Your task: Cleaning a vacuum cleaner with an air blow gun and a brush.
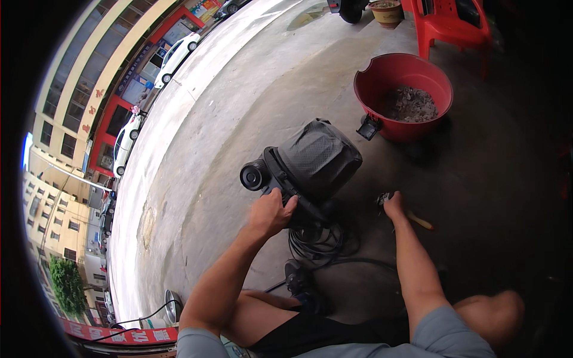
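The black vacuum cleaner head lies tilted on its side, its grey cloth-covered filter facing up and to the right. My left hand is closed on the head's near edge, by the handle area. Further right, my right hand is closed round a small tool with a yellowish handle; it looks like a brush. A pale, frayed end shows left of the fingers, and the middle is hidden in the hand. This tool is apart from the filter.
A red vacuum tub with grey dust and debris inside and a black latch stands at the far right. A coiled black cord lies by my shoe. Behind are a red plastic chair and a flowerpot.
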Available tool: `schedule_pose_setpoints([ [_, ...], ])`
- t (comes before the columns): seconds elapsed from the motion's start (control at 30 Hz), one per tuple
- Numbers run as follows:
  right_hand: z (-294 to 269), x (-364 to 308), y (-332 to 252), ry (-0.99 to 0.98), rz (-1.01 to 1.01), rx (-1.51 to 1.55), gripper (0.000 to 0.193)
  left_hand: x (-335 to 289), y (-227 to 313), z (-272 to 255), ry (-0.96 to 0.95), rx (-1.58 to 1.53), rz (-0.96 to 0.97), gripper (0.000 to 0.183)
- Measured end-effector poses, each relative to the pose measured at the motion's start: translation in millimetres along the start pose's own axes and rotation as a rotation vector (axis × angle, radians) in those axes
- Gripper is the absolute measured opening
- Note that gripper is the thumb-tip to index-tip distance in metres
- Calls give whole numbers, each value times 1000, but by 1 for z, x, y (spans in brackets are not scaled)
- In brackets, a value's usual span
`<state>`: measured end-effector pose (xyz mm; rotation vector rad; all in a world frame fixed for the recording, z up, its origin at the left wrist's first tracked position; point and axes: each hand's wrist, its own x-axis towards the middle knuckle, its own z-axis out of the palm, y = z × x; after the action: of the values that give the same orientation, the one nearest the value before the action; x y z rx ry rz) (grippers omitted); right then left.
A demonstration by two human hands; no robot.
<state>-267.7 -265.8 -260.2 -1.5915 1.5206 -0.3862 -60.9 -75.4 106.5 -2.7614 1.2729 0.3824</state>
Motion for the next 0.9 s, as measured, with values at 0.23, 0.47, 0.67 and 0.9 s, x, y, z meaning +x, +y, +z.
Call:
schedule_pose_setpoints([
  [0.23,-27,-57,-139,38,-335,133,32,-1,-16,1,3,-29,23,55],
  [0.47,-21,-155,-257,-392,-582,635,22,9,-50,14,-15,-382,43,45],
  [0.67,-10,-206,-288,-164,-810,410,39,13,-70,9,-135,-623,94,32],
  [0.9,-10,-210,-293,-88,-807,330,15,9,-76,-41,-358,-792,-3,25],
])
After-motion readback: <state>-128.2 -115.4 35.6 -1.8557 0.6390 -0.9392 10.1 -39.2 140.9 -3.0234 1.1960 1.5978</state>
